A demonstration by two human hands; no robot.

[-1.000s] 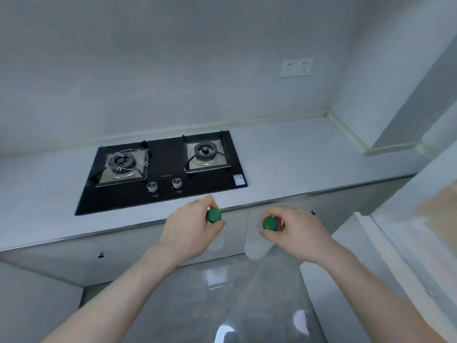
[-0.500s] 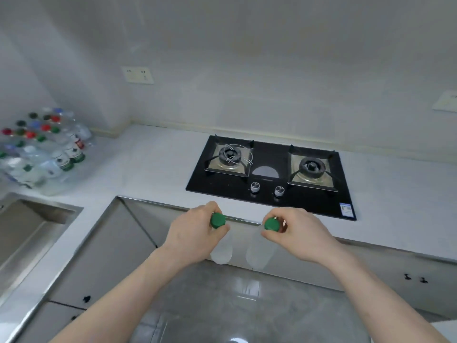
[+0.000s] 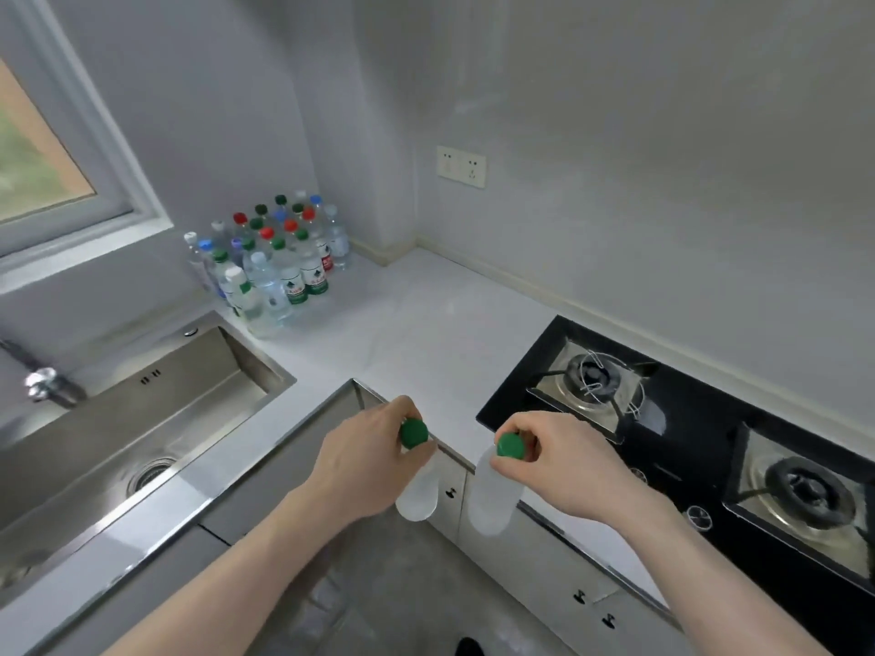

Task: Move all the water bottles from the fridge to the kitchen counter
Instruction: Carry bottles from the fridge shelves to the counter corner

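Note:
My left hand (image 3: pixel 367 466) grips a clear water bottle (image 3: pixel 419 494) by its green cap, and the bottle hangs below the fingers. My right hand (image 3: pixel 563 466) holds a second green-capped water bottle (image 3: pixel 492 499) the same way. Both bottles hang in front of the counter's inner corner, over the floor. Several water bottles (image 3: pixel 274 262) with green, red, blue and white caps stand grouped on the white kitchen counter (image 3: pixel 416 333) in the far corner under the window. The fridge is out of view.
A steel sink (image 3: pixel 142 419) with a tap (image 3: pixel 47 381) sits to the left. A black two-burner gas hob (image 3: pixel 686 419) is set into the counter at right. Grey cabinet doors run below the counter; a wall socket (image 3: pixel 461 165) is above it.
My view has swung left: the hob moved from the centre to the right, and the sink, window and grouped bottles came into view. Both hands keep holding their bottles.

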